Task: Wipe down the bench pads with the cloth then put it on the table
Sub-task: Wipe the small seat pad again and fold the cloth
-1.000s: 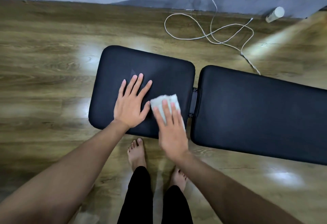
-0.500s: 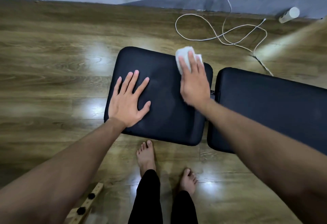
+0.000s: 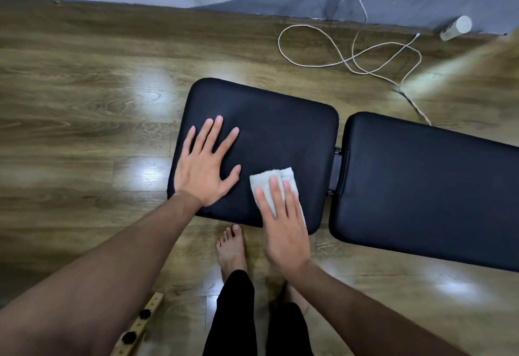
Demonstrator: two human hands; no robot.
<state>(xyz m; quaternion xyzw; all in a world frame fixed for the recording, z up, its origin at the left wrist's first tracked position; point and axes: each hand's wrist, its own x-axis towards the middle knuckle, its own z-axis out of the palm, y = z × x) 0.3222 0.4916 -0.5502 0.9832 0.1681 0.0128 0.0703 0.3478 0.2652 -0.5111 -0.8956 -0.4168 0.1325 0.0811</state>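
Two black bench pads lie side by side on the wooden floor: a small seat pad (image 3: 275,128) and a longer back pad (image 3: 421,187) to its right. My left hand (image 3: 206,167) rests flat on the seat pad's left side, fingers spread, holding nothing. My right hand (image 3: 283,226) presses a folded white cloth (image 3: 266,184) against the seat pad's near right part. Most of the cloth is covered by my fingers.
A white cable (image 3: 354,55) loops on the floor behind the pads, running from a black plug at the wall. A white cylinder (image 3: 456,27) lies at the wall, far right. A wooden strip with black knobs (image 3: 137,324) sits near my bare feet (image 3: 231,246).
My right hand has pulled the cloth from the seat pad's far right corner back to its near right part. The left hand has stayed flat on the pad.
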